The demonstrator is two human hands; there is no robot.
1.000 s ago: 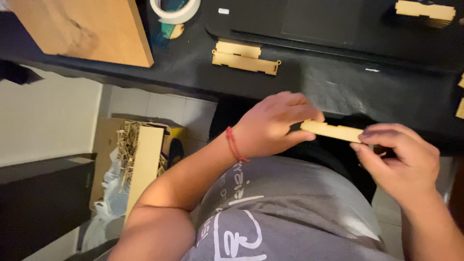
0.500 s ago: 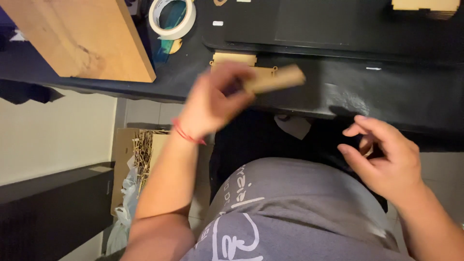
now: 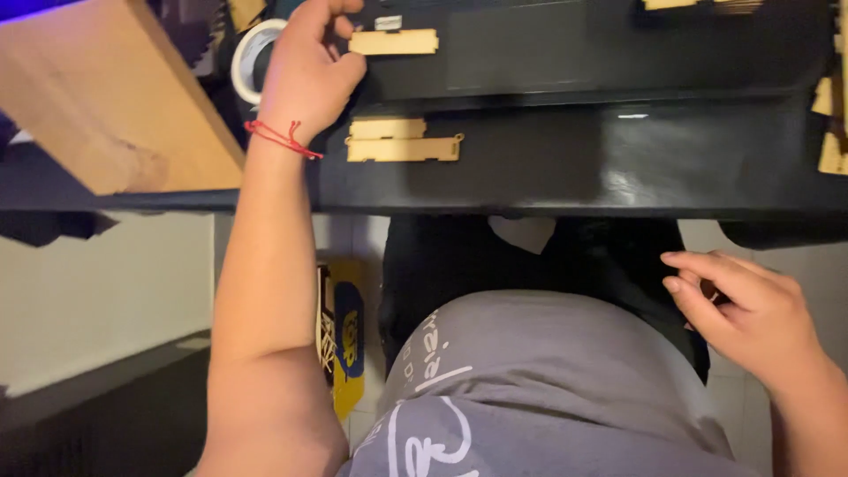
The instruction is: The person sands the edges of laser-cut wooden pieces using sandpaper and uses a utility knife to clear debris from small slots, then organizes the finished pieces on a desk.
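My left hand (image 3: 309,75), with a red string around its wrist, reaches far onto the black table (image 3: 618,168). Its fingers are spread around the left end of a flat light wooden piece (image 3: 395,41) that lies on the table; the grip looks loose. Just nearer me lie two more flat wooden pieces (image 3: 402,143), side by side. My right hand (image 3: 746,314) hangs below the table edge over my lap, fingers loosely apart and holding nothing. My grey shirt fills the bottom of the view.
A roll of white tape (image 3: 250,55) sits just left of my left hand. A big wooden board (image 3: 106,97) covers the table's left end. More wooden parts lie at the right edge (image 3: 830,132) and top (image 3: 680,4). A yellow-and-blue box (image 3: 343,336) stands on the floor.
My left hand carried the wooden piece from my lap up and onto the far part of the table. My right hand let go of it and stayed low on the right.
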